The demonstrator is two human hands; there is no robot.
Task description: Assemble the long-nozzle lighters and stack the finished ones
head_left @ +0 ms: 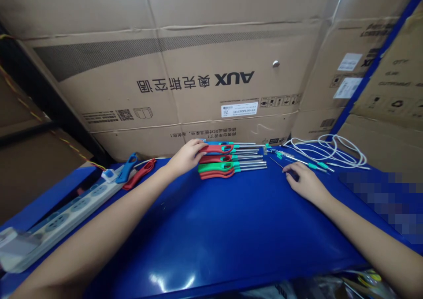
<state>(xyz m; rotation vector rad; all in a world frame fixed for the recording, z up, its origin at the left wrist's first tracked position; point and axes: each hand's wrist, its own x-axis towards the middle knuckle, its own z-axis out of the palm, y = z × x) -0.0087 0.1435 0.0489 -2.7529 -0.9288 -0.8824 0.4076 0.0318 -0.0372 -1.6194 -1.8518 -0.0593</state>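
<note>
Several long-necked lighters lie stacked side by side on the blue table, their metal tubes pointing right. Among them are a green lighter and, nearest the front, an orange-red lighter. My left hand has its fingers closed on the handle end of a red lighter at the back of the stack. To the right, my right hand is wrapped round the dark handle of a screwdriver, whose thin shaft points up and left. Metal tubes with green ends lie just beyond that hand.
A coiled white cable lies at the back right of the blue table. On the left are a power strip, a blue handle piece and a red one. Cardboard stands behind.
</note>
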